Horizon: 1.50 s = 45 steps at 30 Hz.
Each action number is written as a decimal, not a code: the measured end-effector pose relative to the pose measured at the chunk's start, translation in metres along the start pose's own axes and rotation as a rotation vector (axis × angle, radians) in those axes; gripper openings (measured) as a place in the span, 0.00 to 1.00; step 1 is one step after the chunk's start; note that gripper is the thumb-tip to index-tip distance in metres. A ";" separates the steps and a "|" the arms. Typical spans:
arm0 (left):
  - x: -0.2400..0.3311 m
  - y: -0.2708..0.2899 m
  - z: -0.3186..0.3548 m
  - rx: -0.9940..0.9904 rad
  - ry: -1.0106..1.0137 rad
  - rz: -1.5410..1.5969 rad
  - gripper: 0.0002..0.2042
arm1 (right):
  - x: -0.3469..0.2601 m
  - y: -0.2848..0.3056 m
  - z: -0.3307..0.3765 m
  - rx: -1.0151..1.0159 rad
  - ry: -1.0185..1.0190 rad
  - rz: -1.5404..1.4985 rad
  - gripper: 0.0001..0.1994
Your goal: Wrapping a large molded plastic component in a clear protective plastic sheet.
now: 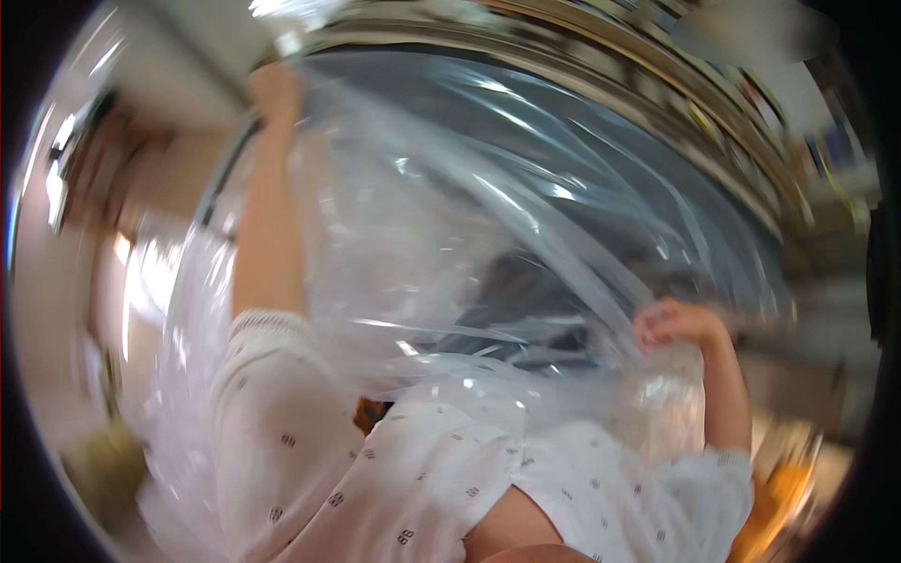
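Observation:
A large sheet of clear plastic film [413, 206] is stretched in front of me, wrinkled and shiny. It spreads from the far left to the near right, and part of it hangs down over my front. My left hand [279, 92], its arm reaching far forward, is closed at the film's upper left corner; motion blurs its fingers. At the right, nearer my body, my right hand [678, 324] pinches a gathered fold of the same film. Behind and under the film shows a broad dark grey surface [601, 141], whose kind I cannot make out.
Beyond the dark surface run long wooden rails or shelves [648, 66], curving along the top right. Blurred items stand at the right edge. Something orange [784, 502] lies at the lower right. A pale wall and a bright patch are at the left.

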<state>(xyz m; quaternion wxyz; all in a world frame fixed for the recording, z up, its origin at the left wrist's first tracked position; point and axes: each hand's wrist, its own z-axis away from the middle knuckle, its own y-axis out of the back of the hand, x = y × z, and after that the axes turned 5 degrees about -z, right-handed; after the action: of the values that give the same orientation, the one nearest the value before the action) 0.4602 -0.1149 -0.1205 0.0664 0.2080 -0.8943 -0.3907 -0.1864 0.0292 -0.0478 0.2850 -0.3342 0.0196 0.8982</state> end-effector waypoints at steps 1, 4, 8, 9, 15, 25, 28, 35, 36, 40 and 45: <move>-0.032 -0.011 0.006 -0.060 -0.216 -0.344 0.11 | 0.034 0.008 -0.012 0.021 -0.054 0.152 0.11; -0.052 -0.038 -0.002 0.170 -0.140 0.008 0.11 | 0.113 0.024 -0.015 0.454 -0.436 0.735 0.22; -0.044 -0.048 -0.011 0.155 -0.165 0.231 0.10 | 0.257 0.020 0.018 0.762 -0.731 0.767 0.18; -0.034 -0.044 -0.012 0.117 -0.151 0.224 0.10 | 0.286 0.022 0.026 0.816 -0.870 0.845 0.17; -0.030 -0.009 -0.005 0.007 -0.046 0.246 0.10 | 0.275 0.058 0.156 1.962 -0.622 0.835 0.09; -0.088 -0.015 -0.021 -0.080 0.175 0.162 0.16 | 0.133 0.178 0.190 2.586 -0.004 1.447 0.07; -0.076 -0.007 -0.023 -0.102 0.267 0.124 0.17 | 0.108 0.144 0.142 2.119 0.593 0.629 0.08; -0.078 0.027 -0.011 -0.170 0.343 -0.037 0.17 | 0.101 0.083 0.070 1.747 0.905 0.858 0.09; -0.076 0.026 -0.011 -0.156 0.336 -0.060 0.17 | 0.103 0.088 0.073 1.770 0.895 0.866 0.10; -0.066 0.026 -0.005 -0.086 0.305 -0.018 0.16 | 0.101 0.094 0.080 1.802 0.690 0.627 0.10; -0.060 0.024 -0.002 -0.184 0.261 -0.043 0.16 | 0.110 0.113 0.095 1.791 0.645 1.064 0.07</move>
<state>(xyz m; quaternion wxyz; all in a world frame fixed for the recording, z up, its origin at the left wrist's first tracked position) 0.5077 -0.0760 -0.0988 0.1925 0.2693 -0.8339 -0.4417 -0.3692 0.0109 -0.0593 -0.0186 -0.1740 0.8826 0.4364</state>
